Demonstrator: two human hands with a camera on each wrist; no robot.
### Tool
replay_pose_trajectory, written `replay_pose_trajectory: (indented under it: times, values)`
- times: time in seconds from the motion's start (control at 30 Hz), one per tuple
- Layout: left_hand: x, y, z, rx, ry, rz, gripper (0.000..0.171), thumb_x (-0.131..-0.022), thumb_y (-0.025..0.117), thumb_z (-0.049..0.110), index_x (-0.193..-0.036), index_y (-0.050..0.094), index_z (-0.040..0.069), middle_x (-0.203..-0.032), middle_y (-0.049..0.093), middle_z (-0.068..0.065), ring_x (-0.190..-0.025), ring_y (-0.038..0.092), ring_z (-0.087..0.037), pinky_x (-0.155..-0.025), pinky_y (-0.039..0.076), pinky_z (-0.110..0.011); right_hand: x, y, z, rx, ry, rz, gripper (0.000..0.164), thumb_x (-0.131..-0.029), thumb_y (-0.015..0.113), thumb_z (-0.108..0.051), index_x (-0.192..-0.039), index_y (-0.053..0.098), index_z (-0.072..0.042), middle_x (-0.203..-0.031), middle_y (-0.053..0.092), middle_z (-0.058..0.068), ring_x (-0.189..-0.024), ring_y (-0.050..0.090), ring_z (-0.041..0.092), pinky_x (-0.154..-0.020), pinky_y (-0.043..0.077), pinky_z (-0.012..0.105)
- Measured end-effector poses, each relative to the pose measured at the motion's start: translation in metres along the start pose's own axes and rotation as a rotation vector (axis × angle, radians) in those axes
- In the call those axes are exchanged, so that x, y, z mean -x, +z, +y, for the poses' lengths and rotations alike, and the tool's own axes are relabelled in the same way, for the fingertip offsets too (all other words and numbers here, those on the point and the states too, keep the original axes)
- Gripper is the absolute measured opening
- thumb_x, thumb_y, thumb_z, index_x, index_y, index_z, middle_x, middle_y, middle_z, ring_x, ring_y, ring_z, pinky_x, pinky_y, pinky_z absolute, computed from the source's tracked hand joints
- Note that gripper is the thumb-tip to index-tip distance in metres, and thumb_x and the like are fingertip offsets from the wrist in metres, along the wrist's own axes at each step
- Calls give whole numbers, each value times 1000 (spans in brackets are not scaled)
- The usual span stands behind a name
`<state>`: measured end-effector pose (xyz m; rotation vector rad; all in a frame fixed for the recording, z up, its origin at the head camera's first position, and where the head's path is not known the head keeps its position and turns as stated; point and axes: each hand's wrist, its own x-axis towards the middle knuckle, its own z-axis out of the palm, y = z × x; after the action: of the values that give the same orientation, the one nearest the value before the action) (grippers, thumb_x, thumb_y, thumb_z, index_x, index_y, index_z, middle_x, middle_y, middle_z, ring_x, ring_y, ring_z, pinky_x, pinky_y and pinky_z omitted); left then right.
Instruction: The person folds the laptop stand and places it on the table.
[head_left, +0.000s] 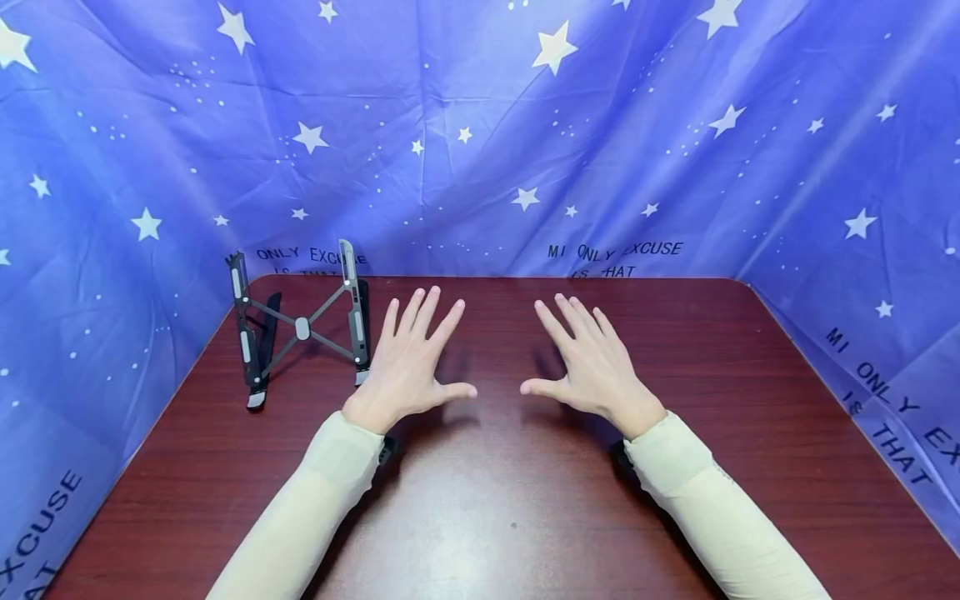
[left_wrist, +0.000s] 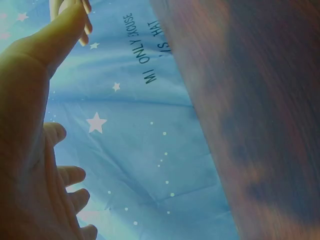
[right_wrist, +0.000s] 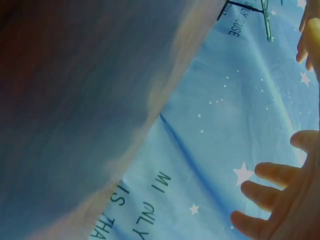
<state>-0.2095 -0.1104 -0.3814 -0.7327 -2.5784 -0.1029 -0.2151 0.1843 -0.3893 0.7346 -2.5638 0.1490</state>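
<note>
In the head view my left hand (head_left: 408,358) is held over the table with fingers spread and nothing in it. A dark, folding laptop stand (head_left: 302,328) with crossed bars and light grey pads stands upright just left of that hand. My right hand (head_left: 596,362) mirrors it on the other side, fingers apart, thumb pointing inward, palm bare. A gap separates the two thumbs. The left wrist view shows the left hand's thumb and fingertips (left_wrist: 72,175) against the cloth. Fingers (right_wrist: 270,175) of the right hand appear at the right edge of the right wrist view.
A reddish-brown wooden table (head_left: 480,517) with rounded far corners lies under both hands. Blue cloth (head_left: 465,183) with white stars and printed words hangs behind it and along both sides. The laptop stand is near the table's far left corner.
</note>
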Motion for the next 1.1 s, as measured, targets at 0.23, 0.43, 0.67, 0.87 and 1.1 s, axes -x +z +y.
replay_pose_trajectory:
  times: [0.23,0.43,0.67,0.87,1.1]
  values:
    - [6,-1,-9,73,17,44,111,-66,65,76,-152,27,16,-151,29,-21,-142,19,-35,-114,13,-53,-4,2,-6,-99,-44,71,102,-71,64,-72,-150,32,-16,-144,43,14,-132,39,32,-107,29,50]
    - [13,-3,-15,135,26,46,105,-70,71,66,-151,30,13,-149,32,-21,-138,28,-37,-113,19,-50,-11,3,-13,-142,-79,151,95,-73,68,-65,-146,39,-12,-138,49,11,-125,47,31,-102,36,49]
    - [21,-5,-25,121,26,52,104,-71,70,66,-150,30,12,-148,32,-22,-137,29,-38,-112,21,-51,-18,4,-21,-166,-80,149,95,-73,69,-63,-147,38,-13,-137,50,11,-124,48,30,-101,37,48]
    - [25,-7,-33,123,32,71,101,-71,71,64,-149,33,11,-148,34,-20,-138,28,-38,-112,22,-51,-25,8,-26,-171,-81,147,94,-74,69,-63,-147,38,-13,-134,52,12,-122,50,29,-99,39,48]
    - [36,-11,-47,138,5,102,99,-70,74,60,-146,38,8,-145,38,-22,-138,28,-38,-109,26,-53,-40,15,-37,-184,-87,117,92,-77,65,-65,-148,36,-14,-138,50,9,-123,48,27,-99,39,46]
